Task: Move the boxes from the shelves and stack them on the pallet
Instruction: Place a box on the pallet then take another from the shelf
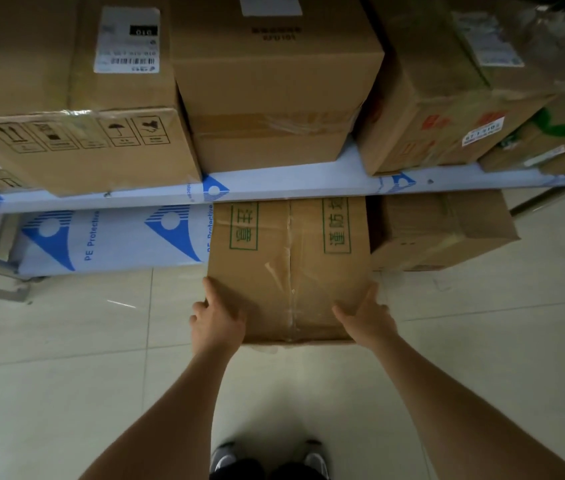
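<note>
A brown cardboard box [291, 265] with green printed characters and a taped centre seam sticks out from under the upper shelf board [291, 187], its near end over the tiled floor. My left hand [217, 317] grips the box's near left corner, thumb lying along the top edge. At the near right corner my right hand [367, 313] grips it the same way. The fingers of both hands are hidden down the box's sides. No pallet is in view.
Three large boxes [267, 81] stand side by side on the upper shelf, close above. Another box [440, 230] lies on the lower level right of the held one. The lower shelf [118, 237] to its left shows blue-printed protective film. My shoes [267, 459] stand on pale tiles.
</note>
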